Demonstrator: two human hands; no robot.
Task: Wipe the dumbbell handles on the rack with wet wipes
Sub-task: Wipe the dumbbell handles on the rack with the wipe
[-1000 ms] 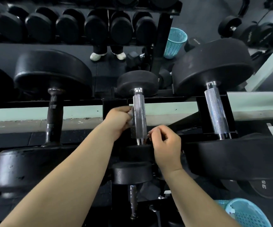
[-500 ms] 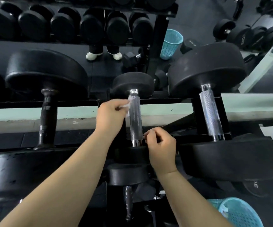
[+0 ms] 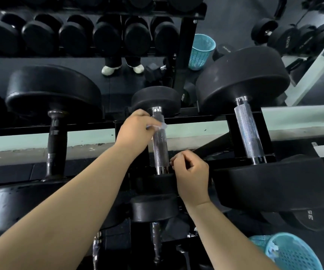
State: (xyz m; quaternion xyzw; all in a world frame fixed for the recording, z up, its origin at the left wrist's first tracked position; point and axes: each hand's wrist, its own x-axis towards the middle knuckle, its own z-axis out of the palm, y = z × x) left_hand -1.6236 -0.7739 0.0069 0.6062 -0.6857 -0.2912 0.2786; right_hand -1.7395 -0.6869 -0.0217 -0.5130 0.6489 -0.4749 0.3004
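Head view: left hand (image 3: 135, 129), pinching the wipe (image 3: 158, 127), has slid to the top of the middle handle (image 3: 160, 152), nearly finishing it; right hand (image 3: 191, 172) stays curled, seemingly empty, beside its base.

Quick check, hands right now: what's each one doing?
Left hand: closed, pinching the wet wipe against the middle dumbbell handle.
Right hand: fingers curled beside that handle's near end; any grip cannot be told.

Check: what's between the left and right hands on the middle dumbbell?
Head view: bare knurled chrome handle, from the left hand holding the wet wipe near its top to the right hand at its lower end.
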